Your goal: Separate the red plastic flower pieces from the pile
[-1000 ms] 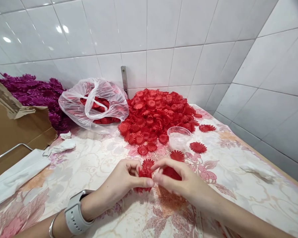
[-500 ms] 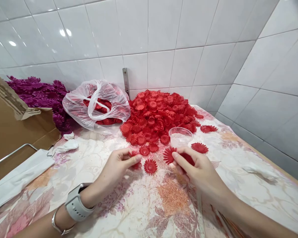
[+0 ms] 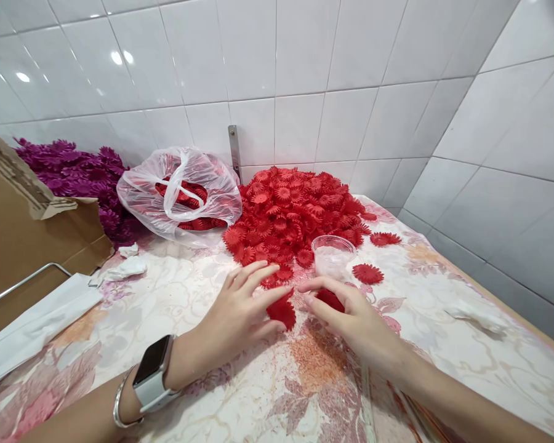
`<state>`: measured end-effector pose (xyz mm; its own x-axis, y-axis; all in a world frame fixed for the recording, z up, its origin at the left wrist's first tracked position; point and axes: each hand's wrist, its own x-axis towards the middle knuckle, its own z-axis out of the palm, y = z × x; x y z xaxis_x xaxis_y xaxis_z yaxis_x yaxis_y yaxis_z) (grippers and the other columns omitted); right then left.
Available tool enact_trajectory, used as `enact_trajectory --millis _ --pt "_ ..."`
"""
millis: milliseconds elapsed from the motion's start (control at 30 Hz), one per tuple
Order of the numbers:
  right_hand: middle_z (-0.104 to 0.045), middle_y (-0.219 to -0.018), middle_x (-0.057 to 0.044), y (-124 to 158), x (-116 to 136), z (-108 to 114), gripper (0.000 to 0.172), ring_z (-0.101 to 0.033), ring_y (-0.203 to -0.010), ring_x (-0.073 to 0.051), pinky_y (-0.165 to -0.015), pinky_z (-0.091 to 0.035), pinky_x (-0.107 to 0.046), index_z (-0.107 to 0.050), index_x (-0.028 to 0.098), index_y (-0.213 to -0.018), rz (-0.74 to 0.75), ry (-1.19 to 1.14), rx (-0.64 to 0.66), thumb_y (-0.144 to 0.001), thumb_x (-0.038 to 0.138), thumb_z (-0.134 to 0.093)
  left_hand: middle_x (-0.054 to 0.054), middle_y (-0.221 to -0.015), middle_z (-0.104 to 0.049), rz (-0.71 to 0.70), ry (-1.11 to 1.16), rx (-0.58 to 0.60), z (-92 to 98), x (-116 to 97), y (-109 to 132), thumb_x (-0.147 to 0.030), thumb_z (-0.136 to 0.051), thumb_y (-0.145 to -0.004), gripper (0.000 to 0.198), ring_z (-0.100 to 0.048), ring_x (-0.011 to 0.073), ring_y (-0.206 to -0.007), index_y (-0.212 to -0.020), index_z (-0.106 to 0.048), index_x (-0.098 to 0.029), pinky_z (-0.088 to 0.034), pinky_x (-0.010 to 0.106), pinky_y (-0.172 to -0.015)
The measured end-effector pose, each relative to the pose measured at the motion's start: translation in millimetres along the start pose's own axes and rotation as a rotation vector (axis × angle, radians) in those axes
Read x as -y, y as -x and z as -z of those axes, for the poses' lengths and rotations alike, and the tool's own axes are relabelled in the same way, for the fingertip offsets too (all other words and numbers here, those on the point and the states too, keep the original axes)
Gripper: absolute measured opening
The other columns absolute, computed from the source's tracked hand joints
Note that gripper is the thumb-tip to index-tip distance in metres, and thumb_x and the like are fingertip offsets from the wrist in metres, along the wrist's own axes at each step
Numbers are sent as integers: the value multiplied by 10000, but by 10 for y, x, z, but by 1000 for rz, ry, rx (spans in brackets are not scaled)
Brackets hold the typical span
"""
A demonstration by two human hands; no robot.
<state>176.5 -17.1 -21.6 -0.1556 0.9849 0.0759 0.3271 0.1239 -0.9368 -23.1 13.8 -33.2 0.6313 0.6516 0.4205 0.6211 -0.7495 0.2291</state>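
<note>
My left hand (image 3: 242, 304) is spread, its fingers reaching over a red artificial flower (image 3: 282, 311) on the table; I cannot tell whether they touch it. My right hand (image 3: 346, 311) faces it from the right, index finger and thumb curved and slightly apart. More red petal pieces (image 3: 331, 299) show inside the curl of my right hand, partly covered by its fingers. Behind my hands rises a large heap of red flowers (image 3: 295, 209). A clear plastic cup (image 3: 333, 255) with whitish contents stands at the heap's front right edge.
A translucent plastic bag (image 3: 138, 197) holding red flowers sits left of the heap. Farther left are purple flowers (image 3: 74, 175) and a cardboard box (image 3: 50, 240). Single red flowers (image 3: 368, 274) lie to the right. White tiled walls (image 3: 300, 55) close the back and right.
My left hand has let go of its red flower and spread over the table's middle. My right hand has moved slightly left, and the flower at its fingertips no longer shows there.
</note>
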Motion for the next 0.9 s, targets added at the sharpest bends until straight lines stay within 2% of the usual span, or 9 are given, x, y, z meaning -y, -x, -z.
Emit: enact_trajectory --millis 100,200,300,367,467,533,600,767,900 --pt "-609 -794 -12 5 -8 -7 147 -553 -740 -167 -667 -406 -271 -608 207 -854 6 41 3 -811 302 -504 140 -1318 -463 63 -149 -22 -39 -17 -1 -435 -558 -765 362 -346 339 -1229 -1035 -643 -208 -221 508 -999" --pt "-575 -676 -1 8 -40 -48 195 -521 -622 -154 -586 -387 -264 -622 205 -921 58 240 120 -769 316 -569 165 -1250 -524 152 -259 -98 -32 18 -21 -321 -462 -844 294 -397 331 -1188 -986 -664 -162 -262 503 -968" --pt "-599 -728 -28 1 -87 -112 251 -532 -640 -170 -604 -388 -285 -634 215 -989 171 473 206 -749 277 -593 136 -1138 -603 180 -211 -114 9 71 -43 -241 -463 -838 249 -466 306 -1104 -860 -702 -177 -340 468 -910" --pt "-631 -827 -55 -9 -100 -136 203 -556 -713 -189 -661 -399 -311 -653 219 -951 242 507 175 -805 239 -512 108 -1093 -622 200 -99 -128 42 84 -54 -231 -533 -795 176 -498 285 -1047 -810 -706 -202 -365 451 -891" --pt "-654 -832 -45 -19 -74 -125 235 -566 -743 -182 -701 -410 -310 -653 207 -880 229 324 100 -858 233 -420 79 -1053 -632 270 215 -143 86 33 -68 -266 -613 -739 202 -542 239 -982 -927 -671 -221 -397 393 -877" --pt "-641 -738 -21 -20 -44 -111 249 -559 -688 -162 -664 -416 -282 -638 195 -821 151 166 102 -870 270 -405 65 -1003 -652 331 461 -87 101 -38 -75 -319 -625 -728 248 -572 214 -935 -951 -658 -215 -424 334 -838" --pt "-610 -667 -7 -13 -17 -111 269 -545 -642 -146 -620 -411 -260 -622 182 -762 83 68 117 -870 305 -408 52 -923 -675 371 621 -13 99 -111 -75 -341 -633 -718 226 -593 201 -874 -891 -675 -202 -439 290 -782" --pt "-658 -821 -12 14 13 -138 163 -574 -745 -159 -679 -418 -265 -649 200 -879 59 -23 117 -781 294 -560 42 -771 -685 425 719 14 87 -207 -62 -313 -563 -774 201 -600 171 -734 -730 -697 -169 -440 256 -686" --pt "-678 -812 -24 0 -5 -113 151 -578 -766 -167 -712 -409 -282 -675 183 -789 51 -87 65 -785 246 -537 40 -820 -688 500 814 19 109 -240 -70 -322 -581 -764 197 -613 167 -738 -844 -687 -176 -458 247 -663"
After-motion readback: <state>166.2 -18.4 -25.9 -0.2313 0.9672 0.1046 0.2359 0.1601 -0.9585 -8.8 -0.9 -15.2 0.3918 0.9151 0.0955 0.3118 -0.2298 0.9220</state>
